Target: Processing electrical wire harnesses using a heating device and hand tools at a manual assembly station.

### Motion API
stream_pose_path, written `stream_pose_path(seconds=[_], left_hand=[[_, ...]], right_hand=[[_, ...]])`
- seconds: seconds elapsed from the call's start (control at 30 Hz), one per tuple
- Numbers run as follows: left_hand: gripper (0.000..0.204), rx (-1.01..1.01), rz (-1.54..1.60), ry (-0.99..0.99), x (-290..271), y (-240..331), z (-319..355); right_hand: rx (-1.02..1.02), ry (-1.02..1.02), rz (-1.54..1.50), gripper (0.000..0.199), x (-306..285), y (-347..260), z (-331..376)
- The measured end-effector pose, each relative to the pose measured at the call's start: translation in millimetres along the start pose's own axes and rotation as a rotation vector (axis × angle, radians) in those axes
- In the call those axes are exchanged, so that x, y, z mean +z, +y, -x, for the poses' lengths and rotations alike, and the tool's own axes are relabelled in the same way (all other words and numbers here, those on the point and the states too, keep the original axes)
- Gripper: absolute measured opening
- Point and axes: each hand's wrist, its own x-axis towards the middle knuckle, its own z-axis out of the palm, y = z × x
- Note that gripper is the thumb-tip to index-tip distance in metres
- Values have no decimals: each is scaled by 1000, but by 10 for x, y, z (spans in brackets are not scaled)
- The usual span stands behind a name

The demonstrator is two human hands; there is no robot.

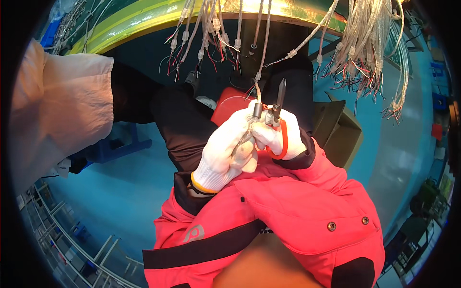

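A thin cable (258,93) hangs from the bench edge (144,26) down into the person's lap, and its lower end, fitted with a dark sleeve (258,110), sits at the fingertips of the left hand (225,151). The cable's long axis runs near vertical, rising straight up from the grip. The left hand, in a white knit glove, is closed around the cable end, pinching it just below the sleeve.

The right hand (283,137), also gloved, is closed around a pair of pliers (280,98) with red handles; the dark nose points upward, just right of the cable and roughly parallel to it. Whether the nose is parted or closed cannot be told. The hands touch at the knuckles (the left is the nearer to the cable).

Further out: more cables (365,53) with red and clear leads hang in bunches from the bench, a red box (225,106) lies behind the hands, and another person's white sleeve (62,110) is at the left.
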Motion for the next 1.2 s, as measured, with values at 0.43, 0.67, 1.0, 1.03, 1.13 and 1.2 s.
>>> stream_pose_path(seconds=[0.43, 0.67, 1.0, 1.03, 1.13, 1.2], left_hand=[[39, 464, -175, 129, -79, -320, -22], [41, 23, 52, 18, -289, -233, -52], [41, -108, 213, 380, -192, -292, -60], [41, -109, 201, 376, -128, -213, -79], [44, -18, 361, -319, 17, -14, -100], [40, 190, -147, -83, -81, -183, -131]], right_hand=[[105, -174, -394, 17, 37, 65, 0], [102, -135, 106, 16, 45, 268, -181], [-358, -167, 69, 16, 16, 400, -133], [-368, -162, 63, 16, -16, 392, -135], [-69, -133, 23, 14, -95, 311, -153], [6, -117, -48, 15, -137, 367, -207]])
